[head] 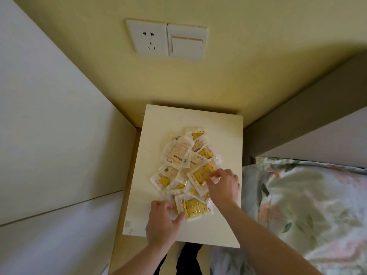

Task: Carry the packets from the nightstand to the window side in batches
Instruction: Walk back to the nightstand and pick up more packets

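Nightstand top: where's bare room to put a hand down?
Free: strip between the packets and the nightstand back edge, the left edge strip, the near edge. Crowded: centre pile, where left hand and right hand work.

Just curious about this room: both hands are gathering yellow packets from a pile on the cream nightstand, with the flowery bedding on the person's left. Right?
Not quite. The head view shows the flowery bedding on the person's right, not left. The rest holds: left hand and right hand both work at the packets piled on the nightstand.
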Tool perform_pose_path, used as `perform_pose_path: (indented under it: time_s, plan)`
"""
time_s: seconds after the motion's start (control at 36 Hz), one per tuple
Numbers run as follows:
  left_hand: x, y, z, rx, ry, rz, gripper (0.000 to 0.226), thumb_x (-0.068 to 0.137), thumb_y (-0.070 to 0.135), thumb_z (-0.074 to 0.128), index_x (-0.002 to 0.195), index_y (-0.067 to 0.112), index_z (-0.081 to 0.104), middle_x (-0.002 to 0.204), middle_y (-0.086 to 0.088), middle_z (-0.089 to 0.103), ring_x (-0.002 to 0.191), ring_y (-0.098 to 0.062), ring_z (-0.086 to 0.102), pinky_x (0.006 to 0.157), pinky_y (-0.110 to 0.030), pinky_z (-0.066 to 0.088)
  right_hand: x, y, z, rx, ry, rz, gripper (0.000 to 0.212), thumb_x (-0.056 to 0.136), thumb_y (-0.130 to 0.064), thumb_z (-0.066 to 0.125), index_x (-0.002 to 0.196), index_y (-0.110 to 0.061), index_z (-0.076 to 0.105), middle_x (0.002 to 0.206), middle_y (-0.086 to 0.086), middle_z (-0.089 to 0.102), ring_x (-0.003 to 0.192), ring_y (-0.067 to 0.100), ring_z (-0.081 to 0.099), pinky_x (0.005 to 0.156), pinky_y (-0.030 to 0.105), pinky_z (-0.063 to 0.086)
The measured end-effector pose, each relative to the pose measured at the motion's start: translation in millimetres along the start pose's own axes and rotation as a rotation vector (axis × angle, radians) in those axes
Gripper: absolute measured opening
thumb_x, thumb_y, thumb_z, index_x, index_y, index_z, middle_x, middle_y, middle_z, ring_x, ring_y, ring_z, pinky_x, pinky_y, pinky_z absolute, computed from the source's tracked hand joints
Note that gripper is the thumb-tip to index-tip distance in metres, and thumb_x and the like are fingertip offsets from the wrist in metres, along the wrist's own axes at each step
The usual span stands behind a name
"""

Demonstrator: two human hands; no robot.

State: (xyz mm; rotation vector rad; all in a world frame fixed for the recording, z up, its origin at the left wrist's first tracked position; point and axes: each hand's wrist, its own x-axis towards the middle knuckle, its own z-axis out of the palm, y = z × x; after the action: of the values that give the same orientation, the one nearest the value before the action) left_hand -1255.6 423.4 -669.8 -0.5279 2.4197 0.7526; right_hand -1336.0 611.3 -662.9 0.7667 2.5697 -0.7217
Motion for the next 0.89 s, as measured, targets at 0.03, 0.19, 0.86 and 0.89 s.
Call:
perform_pose_path:
  time_s: [0.03,0.19,0.86,0.89]
  plan:
    - [-0.4,2.2,0.5,-0.012,0.001,-0.012,0.038,0.074,0.061,0.074,0.095,0.033,0.058,0.104,0.017,0.041,0.082,-0.003,0.055,0.062,-0.020,0.042,-0.1,3.3,-4.6,0.012,0.007,0.002,0.023,0.085,-0.037,0.075,0.105,-0.030,0.069,0.116,-0.005,0.059,0.111,0.022,0.052,0.095,0.038,0.044]
    - [-0.8,12.0,3.9,-0.066,0.012,-0.033,0.034,0.070,0.060,0.079,0.084,0.032,0.064,0.103,0.018,0.041,0.076,-0.005,0.061,0.058,-0.016,0.044,8.0,9.0,-12.3,0.018,-0.070,0.020,0.088,0.074,-0.052,0.083,0.144,-0.023,0.039,0.141,0.000,0.049,0.129,0.026,0.045,0.108,0.044,0.043]
    - [-23.2,-19.3,-49.8,-0.450,0.005,0.087,0.011,0.103,0.018,0.050,0.096,0.023,0.056,0.082,0.005,0.067,0.073,-0.014,0.066,0.063,-0.034,0.054,-33.0,70.8,-55.9,1.002,-0.157,0.411,0.007,0.099,-0.010,0.062,0.096,-0.004,0.065,0.098,0.011,0.072,0.100,0.027,0.070,0.101,0.042,0.052]
    - [-20.1,-21.1,-50.6,-0.454,0.003,0.062,0.013,0.104,0.018,0.049,0.095,0.023,0.057,0.081,0.002,0.067,0.072,-0.014,0.066,0.064,-0.038,0.055,-33.4,70.8,-57.9,1.041,-0.154,0.431,0.007,0.099,-0.010,0.061,0.098,-0.004,0.064,0.102,0.014,0.072,0.103,0.029,0.070,0.101,0.043,0.052]
